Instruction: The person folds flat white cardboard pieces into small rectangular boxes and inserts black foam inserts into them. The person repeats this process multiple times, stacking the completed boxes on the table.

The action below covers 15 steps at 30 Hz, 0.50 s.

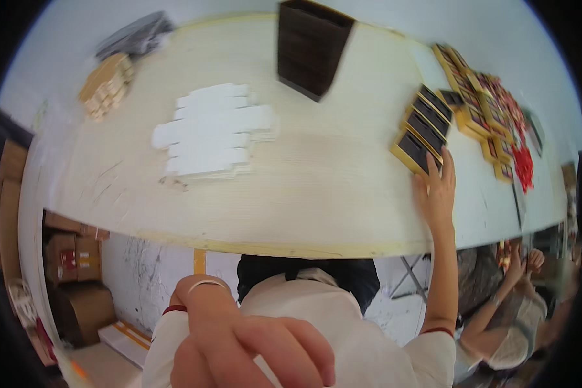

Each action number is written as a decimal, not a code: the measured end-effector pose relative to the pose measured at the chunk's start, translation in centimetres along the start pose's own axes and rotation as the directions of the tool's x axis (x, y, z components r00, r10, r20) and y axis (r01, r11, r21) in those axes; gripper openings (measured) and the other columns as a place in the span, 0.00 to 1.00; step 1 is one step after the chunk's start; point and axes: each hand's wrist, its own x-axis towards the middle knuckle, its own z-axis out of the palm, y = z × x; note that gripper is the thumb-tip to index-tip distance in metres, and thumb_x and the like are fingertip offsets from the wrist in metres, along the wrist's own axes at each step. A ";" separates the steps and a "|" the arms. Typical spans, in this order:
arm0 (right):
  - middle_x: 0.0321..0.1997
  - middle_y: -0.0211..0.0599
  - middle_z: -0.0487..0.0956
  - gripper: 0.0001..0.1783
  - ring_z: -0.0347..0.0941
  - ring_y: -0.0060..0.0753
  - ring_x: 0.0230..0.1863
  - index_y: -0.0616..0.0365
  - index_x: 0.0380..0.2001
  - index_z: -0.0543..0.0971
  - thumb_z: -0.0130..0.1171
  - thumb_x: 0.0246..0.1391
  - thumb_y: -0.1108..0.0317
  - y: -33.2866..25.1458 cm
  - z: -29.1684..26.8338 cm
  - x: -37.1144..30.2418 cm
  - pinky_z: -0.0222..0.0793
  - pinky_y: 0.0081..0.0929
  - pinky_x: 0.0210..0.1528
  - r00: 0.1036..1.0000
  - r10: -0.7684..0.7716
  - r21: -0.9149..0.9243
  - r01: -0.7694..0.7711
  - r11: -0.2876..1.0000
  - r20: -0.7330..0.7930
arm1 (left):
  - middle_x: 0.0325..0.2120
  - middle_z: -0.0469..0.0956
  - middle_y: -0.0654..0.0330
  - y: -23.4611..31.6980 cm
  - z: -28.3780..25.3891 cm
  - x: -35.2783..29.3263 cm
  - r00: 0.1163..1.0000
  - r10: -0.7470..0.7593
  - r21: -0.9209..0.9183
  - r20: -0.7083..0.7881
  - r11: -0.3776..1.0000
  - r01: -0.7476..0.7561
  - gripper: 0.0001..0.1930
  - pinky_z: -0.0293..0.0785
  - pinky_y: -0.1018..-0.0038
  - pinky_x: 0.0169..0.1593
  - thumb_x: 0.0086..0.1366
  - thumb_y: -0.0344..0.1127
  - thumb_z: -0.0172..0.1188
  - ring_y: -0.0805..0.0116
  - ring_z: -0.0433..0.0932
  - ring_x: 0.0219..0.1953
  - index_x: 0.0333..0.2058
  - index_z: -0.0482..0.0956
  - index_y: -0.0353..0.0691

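My right hand (437, 191) reaches to a slanted row of open gold boxes with black insides (423, 123) at the right of the table. Its fingers are stretched and apart, touching the nearest box at its corner; I see no grip closed round it. Close to the camera, at the bottom, my left hand (258, 352) is raised over my body. Its fingers are loosely bent with gaps between them, and nothing shows in it. The fingertips are partly cut off by the lower edge.
Flat white die-cut card blanks (210, 132) lie stacked on the pale table (291, 207). A tall dark box (313, 48) stands at the back. Tan card pieces (107, 84) are far left. Gold boxes (475, 97) and red ribbons (524, 168) fill the right; another person (511, 310) sits lower right.
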 end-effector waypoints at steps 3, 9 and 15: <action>0.63 0.54 0.63 0.29 0.60 0.58 0.63 0.62 0.51 0.73 0.66 0.41 0.74 -6.8 0.2 2.6 0.57 0.45 0.63 0.988 -0.148 0.160 0.155 0.975 -0.053 | 0.44 0.74 0.60 1.0 0.1 -1.3 0.989 0.110 0.062 -0.104 0.993 -0.104 0.15 0.71 0.58 0.46 0.66 0.49 0.53 0.60 0.67 0.51 0.38 0.81 0.44; 0.60 0.55 0.66 0.24 0.62 0.55 0.62 0.65 0.46 0.75 0.66 0.41 0.73 -21.4 3.7 6.3 0.59 0.46 0.62 0.839 -0.535 0.469 0.512 0.719 -0.095 | 0.42 0.79 0.62 1.6 0.2 -1.1 0.944 0.264 0.184 -0.197 0.956 -0.229 0.20 0.65 0.65 0.52 0.71 0.51 0.45 0.62 0.65 0.49 0.39 0.85 0.47; 0.58 0.54 0.69 0.25 0.61 0.52 0.63 0.66 0.46 0.74 0.66 0.46 0.66 -27.6 7.6 9.7 0.54 0.45 0.65 0.819 -0.573 0.514 0.482 0.710 0.024 | 0.43 0.78 0.62 5.8 1.8 -2.8 0.920 0.053 0.141 -0.389 0.990 0.002 0.21 0.64 0.65 0.54 0.71 0.51 0.44 0.61 0.64 0.50 0.38 0.85 0.47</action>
